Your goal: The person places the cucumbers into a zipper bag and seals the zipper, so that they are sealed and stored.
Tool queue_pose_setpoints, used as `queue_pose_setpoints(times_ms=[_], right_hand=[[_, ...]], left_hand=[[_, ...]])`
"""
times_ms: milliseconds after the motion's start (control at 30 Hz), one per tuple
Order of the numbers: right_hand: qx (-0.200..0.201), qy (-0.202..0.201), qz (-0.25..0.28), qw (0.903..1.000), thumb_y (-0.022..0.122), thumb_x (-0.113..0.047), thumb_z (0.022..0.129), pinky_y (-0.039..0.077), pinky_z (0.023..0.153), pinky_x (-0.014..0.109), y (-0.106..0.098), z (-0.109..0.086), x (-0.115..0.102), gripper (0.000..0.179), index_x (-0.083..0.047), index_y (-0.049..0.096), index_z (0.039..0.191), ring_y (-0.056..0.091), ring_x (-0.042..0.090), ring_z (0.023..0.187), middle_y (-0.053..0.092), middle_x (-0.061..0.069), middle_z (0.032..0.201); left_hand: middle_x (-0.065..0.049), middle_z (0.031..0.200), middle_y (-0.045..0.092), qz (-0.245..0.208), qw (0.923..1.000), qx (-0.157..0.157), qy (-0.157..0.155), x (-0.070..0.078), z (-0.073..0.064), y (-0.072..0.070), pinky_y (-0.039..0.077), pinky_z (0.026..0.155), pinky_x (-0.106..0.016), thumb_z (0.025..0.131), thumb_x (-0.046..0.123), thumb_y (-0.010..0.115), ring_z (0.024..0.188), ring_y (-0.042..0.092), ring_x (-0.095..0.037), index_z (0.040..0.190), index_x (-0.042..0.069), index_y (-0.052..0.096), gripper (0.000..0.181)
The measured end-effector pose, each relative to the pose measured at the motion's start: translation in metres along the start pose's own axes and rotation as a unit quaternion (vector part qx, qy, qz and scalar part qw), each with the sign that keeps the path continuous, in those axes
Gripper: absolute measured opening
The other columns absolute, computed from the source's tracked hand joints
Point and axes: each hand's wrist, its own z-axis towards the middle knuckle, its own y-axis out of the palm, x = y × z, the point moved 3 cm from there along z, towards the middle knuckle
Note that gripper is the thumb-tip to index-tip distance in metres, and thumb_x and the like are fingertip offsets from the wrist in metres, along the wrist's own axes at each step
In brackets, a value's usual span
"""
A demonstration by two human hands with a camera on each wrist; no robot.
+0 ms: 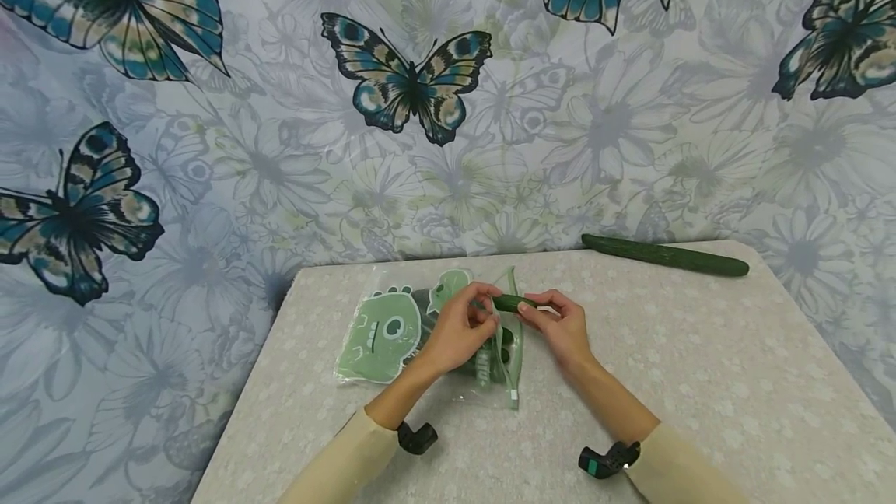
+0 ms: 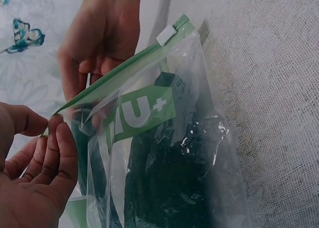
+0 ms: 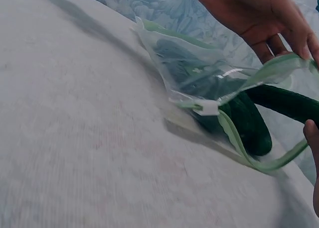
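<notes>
Tabletop (image 1: 672,356): under the slider-zip bag.
Slider-zip bag (image 1: 381,333): cartoon-printed, mouth facing right, cucumbers (image 3: 247,126) inside.
Loose cucumber (image 1: 665,256): beyond the bag, to its right.
Held cucumber (image 1: 509,302): in the bag's mouth; best lined up with the opening, without force.
Left hand (image 1: 462,330): fingers pinch the bag's rim; lifting it wide should limit snagging.
Right hand (image 1: 565,329): fingers pinch the held cucumber, outside the bag.
White slider (image 3: 207,107): near end of the bag's mouth.

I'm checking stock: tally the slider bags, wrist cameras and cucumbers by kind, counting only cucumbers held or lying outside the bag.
Slider bag: 1
Wrist cameras: 2
Cucumbers: 2 (held cucumber, lying cucumber)
Total: 5
</notes>
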Motion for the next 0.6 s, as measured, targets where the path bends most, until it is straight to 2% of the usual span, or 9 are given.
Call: queue_pose_setpoints(times_ms=[333,467,600], right_hand=[[-0.007,-0.005,-0.012,0.9999,0.084,-0.007,0.093,0.065,0.087,0.028,0.021,0.002,0.012,0.027,0.006,0.071,0.114,0.081,0.011,0.091,0.076,0.003,0.115],[-0.031,-0.040,-0.095,0.9942,0.082,-0.008,0.095,0.063,0.080,0.022,0.024,0.003,0.013,0.023,0.001,0.075,0.115,0.080,0.010,0.093,0.074,0.012,0.121],[-0.066,-0.086,-0.207,0.9723,0.081,-0.014,0.097,0.063,0.082,0.022,0.024,0.002,0.012,0.021,-0.008,0.078,0.116,0.081,0.019,0.102,0.076,0.015,0.125]], left_hand=[[-0.008,0.108,0.062,-0.002,1.0000,-0.001,-0.004,0.004,-0.003,0.001,0.049,0.063,-0.024,0.102,0.007,0.064,0.072,0.066,-0.009,0.137,0.010,0.064,0.035],[-0.008,0.109,0.062,0.000,1.0000,0.001,-0.009,0.005,-0.004,0.000,0.050,0.063,-0.024,0.103,0.008,0.064,0.075,0.069,-0.009,0.138,0.010,0.063,0.035],[-0.008,0.108,0.061,0.000,0.9998,0.006,-0.017,0.004,-0.006,-0.001,0.050,0.062,-0.024,0.103,0.008,0.065,0.076,0.070,-0.010,0.138,0.010,0.063,0.035]])
